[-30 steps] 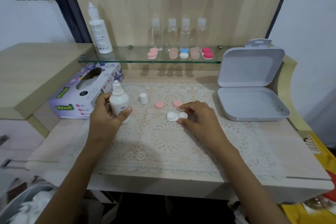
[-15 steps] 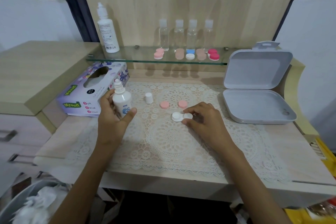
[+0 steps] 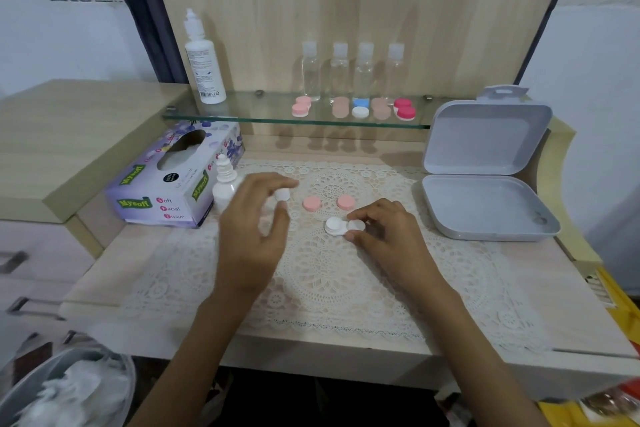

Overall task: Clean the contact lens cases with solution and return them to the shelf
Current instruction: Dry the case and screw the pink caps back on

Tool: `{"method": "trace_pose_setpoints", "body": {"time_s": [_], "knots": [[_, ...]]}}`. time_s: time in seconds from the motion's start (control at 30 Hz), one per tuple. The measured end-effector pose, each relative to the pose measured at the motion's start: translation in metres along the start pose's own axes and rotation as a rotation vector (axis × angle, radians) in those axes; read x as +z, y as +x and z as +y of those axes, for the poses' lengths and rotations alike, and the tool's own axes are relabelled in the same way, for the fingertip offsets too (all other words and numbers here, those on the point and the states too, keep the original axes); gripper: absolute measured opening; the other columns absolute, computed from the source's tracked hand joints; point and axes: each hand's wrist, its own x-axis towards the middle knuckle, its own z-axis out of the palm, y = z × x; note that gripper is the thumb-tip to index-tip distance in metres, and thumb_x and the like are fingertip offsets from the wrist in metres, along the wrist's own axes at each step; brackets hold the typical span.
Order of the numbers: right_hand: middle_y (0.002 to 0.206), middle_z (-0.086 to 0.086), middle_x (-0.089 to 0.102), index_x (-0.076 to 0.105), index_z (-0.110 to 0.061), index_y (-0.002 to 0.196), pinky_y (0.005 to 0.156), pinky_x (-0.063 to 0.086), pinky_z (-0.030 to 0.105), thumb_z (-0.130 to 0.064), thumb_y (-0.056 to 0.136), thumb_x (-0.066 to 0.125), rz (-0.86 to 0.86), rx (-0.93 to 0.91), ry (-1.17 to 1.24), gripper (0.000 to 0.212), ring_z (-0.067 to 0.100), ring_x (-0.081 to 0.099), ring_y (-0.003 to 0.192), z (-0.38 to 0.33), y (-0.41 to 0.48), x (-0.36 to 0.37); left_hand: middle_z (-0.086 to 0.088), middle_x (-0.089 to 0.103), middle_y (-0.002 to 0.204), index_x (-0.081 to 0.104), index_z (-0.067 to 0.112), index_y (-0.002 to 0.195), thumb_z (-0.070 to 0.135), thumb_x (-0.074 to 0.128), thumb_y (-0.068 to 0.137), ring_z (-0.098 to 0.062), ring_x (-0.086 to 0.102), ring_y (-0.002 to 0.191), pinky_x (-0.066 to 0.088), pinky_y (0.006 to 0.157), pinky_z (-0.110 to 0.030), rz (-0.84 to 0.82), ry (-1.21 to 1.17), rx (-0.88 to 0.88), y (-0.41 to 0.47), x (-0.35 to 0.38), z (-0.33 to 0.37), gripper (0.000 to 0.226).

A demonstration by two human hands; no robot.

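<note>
Dropper bottle [image 3: 224, 184] left of lens case [image 3: 337, 226], seemingly touching tissue box [image 3: 166, 184]

A cream lace mat [image 3: 346, 281] covers most of a pale wooden desk [image 3: 571, 305]. At the mat's left rear corner sits a purple tissue box [image 3: 162, 191] (printed "Mysoft"), its opening facing up. At the mat's right rear corner lies a grey plastic box [image 3: 485, 215] with its hinged lid standing open. Behind the mat, higher up against the wooden back panel, four clear little bottles [image 3: 339, 73] stand in a row. Below the mat's left front corner is a bin [image 3: 41, 381] holding crumpled white tissue.
</note>
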Motion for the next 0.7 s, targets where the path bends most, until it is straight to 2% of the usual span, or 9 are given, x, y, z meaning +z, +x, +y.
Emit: {"method": "trace_pose_setpoints", "body": {"time_s": [0.1, 0.17, 0.23, 0.33, 0.47, 0.63, 0.7], "knots": [[0.091, -0.005, 0.059, 0.071, -0.017, 0.100, 0.076, 0.036, 0.020, -0.019, 0.077, 0.076, 0.006, -0.004, 0.000, 0.024, 0.013, 0.048, 0.091, 0.000, 0.000, 0.001, 0.006, 0.061, 0.112, 0.064, 0.015, 0.111, -0.003, 0.058, 0.086, -0.004, 0.055, 0.106, 0.046, 0.095, -0.027, -0.256, 0.040, -0.106, 0.006, 0.021, -0.018, 0.032], [0.091, -0.004, 0.060, 0.071, -0.017, 0.100, 0.077, 0.037, 0.021, -0.020, 0.077, 0.075, 0.006, -0.003, -0.002, 0.024, 0.014, 0.048, 0.092, 0.000, 0.000, 0.001, 0.005, 0.060, 0.119, 0.063, 0.016, 0.116, 0.001, 0.058, 0.087, -0.010, 0.055, 0.110, 0.046, 0.097, -0.036, -0.364, 0.121, -0.128, 0.009, 0.033, -0.032, 0.033], [0.092, -0.004, 0.060, 0.071, -0.017, 0.101, 0.077, 0.036, 0.020, -0.020, 0.078, 0.075, 0.004, -0.003, -0.002, 0.024, 0.014, 0.048, 0.093, 0.000, 0.000, 0.001, 0.003, 0.057, 0.126, 0.061, 0.015, 0.121, 0.003, 0.055, 0.089, -0.014, 0.053, 0.115, 0.044, 0.099, -0.035, -0.429, 0.188, -0.142, 0.013, 0.042, -0.041, 0.034], [0.091, -0.004, 0.059, 0.071, -0.017, 0.102, 0.076, 0.034, 0.018, -0.020, 0.077, 0.075, 0.003, -0.003, 0.000, 0.025, 0.014, 0.048, 0.092, 0.001, 0.000, 0.001, 0.001, 0.055, 0.131, 0.059, 0.015, 0.126, 0.011, 0.053, 0.093, -0.016, 0.049, 0.120, 0.038, 0.098, -0.026, -0.448, 0.287, -0.148, 0.017, 0.050, -0.048, 0.034], [0.090, -0.006, 0.057, 0.071, -0.017, 0.103, 0.074, 0.032, 0.015, -0.021, 0.078, 0.076, -0.003, -0.008, -0.016, 0.026, 0.012, 0.047, 0.091, 0.001, 0.001, 0.001, -0.001, 0.061, 0.121, 0.061, 0.014, 0.122, 0.015, 0.054, 0.095, -0.018, 0.051, 0.113, 0.037, 0.090, -0.024, -0.419, 0.311, -0.129, 0.014, 0.053, -0.051, 0.028], [0.088, -0.009, 0.055, 0.071, -0.017, 0.102, 0.074, 0.032, 0.015, -0.020, 0.078, 0.075, 0.000, -0.009, -0.019, 0.025, 0.011, 0.045, 0.090, 0.001, 0.000, 0.000, 0.002, 0.065, 0.111, 0.066, 0.014, 0.115, 0.020, 0.060, 0.092, -0.013, 0.057, 0.104, 0.044, 0.089, -0.028, -0.367, 0.131, -0.113, 0.011, 0.047, -0.046, 0.024], [0.088, -0.009, 0.054, 0.071, -0.018, 0.102, 0.074, 0.032, 0.015, -0.021, 0.078, 0.075, -0.002, -0.011, -0.022, 0.024, 0.010, 0.045, 0.090, 0.000, 0.000, 0.000, 0.006, 0.066, 0.107, 0.068, 0.016, 0.111, 0.023, 0.064, 0.090, -0.008, 0.059, 0.099, 0.046, 0.087, -0.024, -0.356, 0.033, -0.112, 0.011, 0.045, -0.042, 0.023]]}}
